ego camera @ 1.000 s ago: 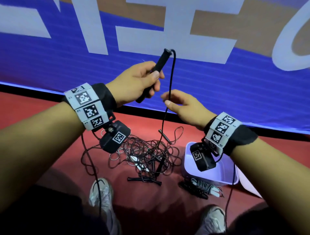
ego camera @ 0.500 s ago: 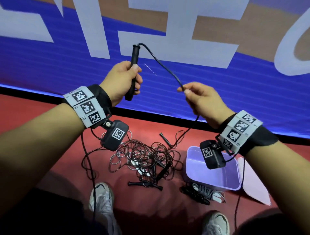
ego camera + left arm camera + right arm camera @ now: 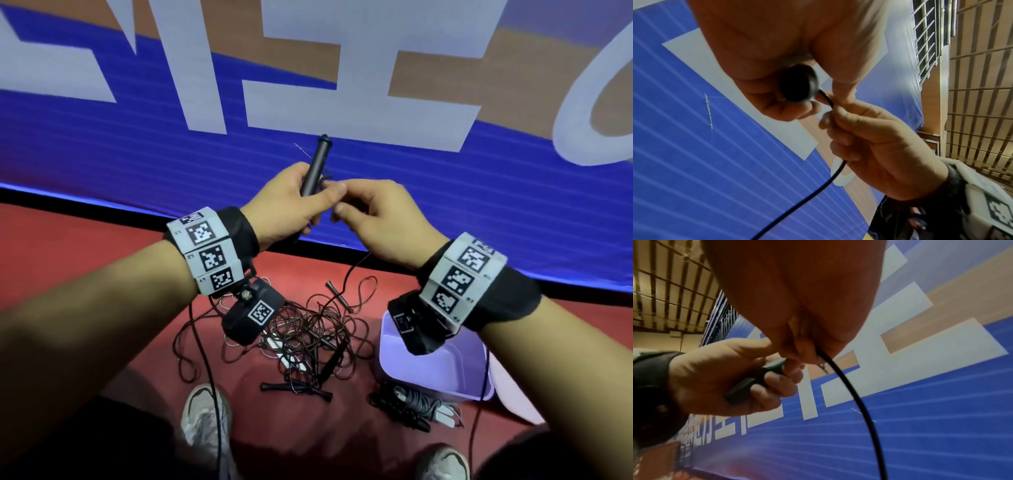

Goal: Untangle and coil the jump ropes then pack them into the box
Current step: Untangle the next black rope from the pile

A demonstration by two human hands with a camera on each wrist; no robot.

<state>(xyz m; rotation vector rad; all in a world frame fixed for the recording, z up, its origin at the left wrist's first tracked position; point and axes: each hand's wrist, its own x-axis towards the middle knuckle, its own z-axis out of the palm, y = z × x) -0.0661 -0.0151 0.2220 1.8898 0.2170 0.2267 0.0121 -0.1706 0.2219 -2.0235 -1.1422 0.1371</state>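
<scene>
A person's left hand (image 3: 291, 202) grips a matte black cylindrical jump-rope handle (image 3: 317, 161) upright while the right hand (image 3: 373, 219) pinches its thin, smooth black cord (image 3: 830, 180) just beside the handle, apparently starting a coil. The cord trails down to a wiry tangle of ropes (image 3: 308, 332) on the red floor; the next move likely calls for drawing slack free. A lilac plastic box (image 3: 455, 383) waits nearby.

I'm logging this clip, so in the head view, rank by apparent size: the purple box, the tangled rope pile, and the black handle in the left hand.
1. tangled rope pile
2. purple box, partly hidden by the right wrist camera, so the top two are close
3. black handle, though nearer the camera
</scene>
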